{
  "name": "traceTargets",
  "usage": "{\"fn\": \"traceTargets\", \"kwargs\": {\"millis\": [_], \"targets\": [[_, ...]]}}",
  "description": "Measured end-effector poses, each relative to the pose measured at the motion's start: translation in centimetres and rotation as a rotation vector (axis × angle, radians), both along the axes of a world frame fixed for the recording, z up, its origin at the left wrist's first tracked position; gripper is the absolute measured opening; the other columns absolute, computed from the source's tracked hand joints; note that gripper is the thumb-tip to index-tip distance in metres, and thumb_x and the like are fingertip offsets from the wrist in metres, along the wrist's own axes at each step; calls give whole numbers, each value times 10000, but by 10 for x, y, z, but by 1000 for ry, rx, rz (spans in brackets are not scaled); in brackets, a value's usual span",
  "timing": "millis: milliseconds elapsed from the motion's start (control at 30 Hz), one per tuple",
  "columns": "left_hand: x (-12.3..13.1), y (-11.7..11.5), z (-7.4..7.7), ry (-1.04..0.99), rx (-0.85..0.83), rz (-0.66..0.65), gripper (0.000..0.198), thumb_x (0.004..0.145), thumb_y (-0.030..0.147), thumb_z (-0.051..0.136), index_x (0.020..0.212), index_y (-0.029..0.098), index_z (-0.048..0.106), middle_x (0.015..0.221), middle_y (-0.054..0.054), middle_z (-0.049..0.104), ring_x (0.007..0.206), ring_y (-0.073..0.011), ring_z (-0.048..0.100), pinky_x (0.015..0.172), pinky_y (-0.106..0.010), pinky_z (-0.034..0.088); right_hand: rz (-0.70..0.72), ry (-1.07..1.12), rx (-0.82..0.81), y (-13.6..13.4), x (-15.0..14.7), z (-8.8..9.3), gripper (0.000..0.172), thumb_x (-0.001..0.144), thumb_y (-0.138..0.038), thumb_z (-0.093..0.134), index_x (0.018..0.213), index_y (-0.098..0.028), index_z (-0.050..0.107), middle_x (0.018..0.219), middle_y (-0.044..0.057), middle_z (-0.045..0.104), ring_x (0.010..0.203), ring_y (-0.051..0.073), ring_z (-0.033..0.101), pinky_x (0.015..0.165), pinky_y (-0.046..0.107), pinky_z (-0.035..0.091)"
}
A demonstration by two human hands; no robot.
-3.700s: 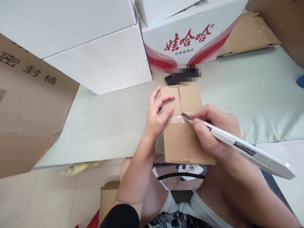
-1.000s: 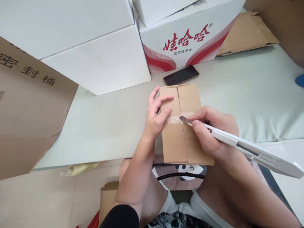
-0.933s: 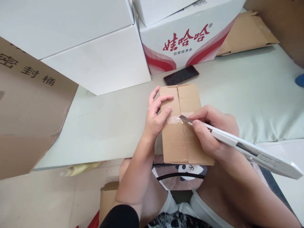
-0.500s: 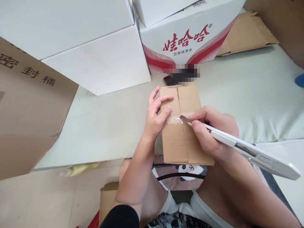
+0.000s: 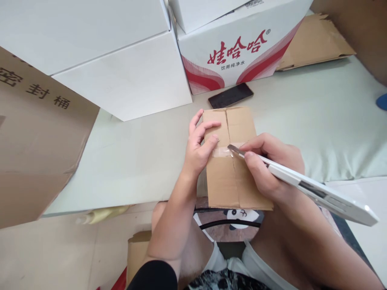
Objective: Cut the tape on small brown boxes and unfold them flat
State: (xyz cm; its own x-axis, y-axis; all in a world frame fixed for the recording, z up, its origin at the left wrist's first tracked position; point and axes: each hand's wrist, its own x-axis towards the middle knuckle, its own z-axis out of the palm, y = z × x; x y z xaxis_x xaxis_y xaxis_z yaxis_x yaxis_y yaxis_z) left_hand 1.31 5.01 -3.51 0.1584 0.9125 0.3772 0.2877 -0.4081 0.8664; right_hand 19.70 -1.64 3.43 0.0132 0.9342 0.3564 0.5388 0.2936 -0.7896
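A small brown cardboard box [image 5: 222, 181] lies at the near edge of the cloth-covered table, its seam running away from me. Clear tape [image 5: 222, 152] crosses the seam near the middle. My left hand [image 5: 201, 145] grips the box's left side, thumb and fingers over the top face. In my right hand [image 5: 269, 161] is a white utility knife [image 5: 314, 187], pinched near its front. The blade's tip touches the tape at the seam. Part of the box's right side is hidden behind my right hand.
A black phone [image 5: 231, 96] lies just beyond the box. White cartons [image 5: 127, 76] and a red-and-white carton [image 5: 242, 56] stand behind. A large brown carton [image 5: 39, 141] is at left, flattened cardboard [image 5: 317, 42] at back right. A blue object [image 5: 381, 102] shows at the right edge.
The knife's rear end has shifted slightly left and up, with the blade tip barely moved along the tape. My left hand and the box look the same.
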Motion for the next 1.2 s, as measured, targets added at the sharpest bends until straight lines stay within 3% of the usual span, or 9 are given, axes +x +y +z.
{"fn": "traceTargets", "kwargs": {"millis": [633, 767, 933, 1200], "targets": [[-2, -1, 2, 29, -13, -5, 509, 942, 662, 562, 1179, 241, 724, 1585, -153, 452, 1574, -368, 316, 1205, -549, 418, 36, -13, -22, 1, 1, 2, 109, 805, -231, 550, 721, -234, 619, 517, -44, 603, 437, 107, 523, 452, 240, 371], [-1, -2, 3, 1, -32, -9, 531, 931, 680, 565, 1174, 236, 726, 1586, -160, 447, 1582, -363, 300, 1201, -534, 427, -50, -21, 78, -4, 0, -3, 107, 811, -198, 566, 739, -242, 632, 490, -58, 543, 401, 98, 450, 426, 247, 342], [0, -3, 5, 3, -57, -14, 542, 928, 700, 552, 1173, 247, 722, 1581, -146, 452, 1586, -356, 293, 1214, -527, 416, -153, -54, 133, -7, 0, -8, 122, 804, -177, 551, 724, -249, 609, 489, -50, 528, 427, 111, 460, 432, 259, 336], [-1, -1, 3, 19, -22, -12, 506, 935, 677, 560, 1162, 256, 725, 1556, -142, 489, 1572, -362, 324, 1197, -540, 433, -31, -66, 118, -4, 1, -2, 109, 792, -162, 540, 716, -234, 573, 476, -67, 507, 388, 83, 432, 402, 236, 314]]}}
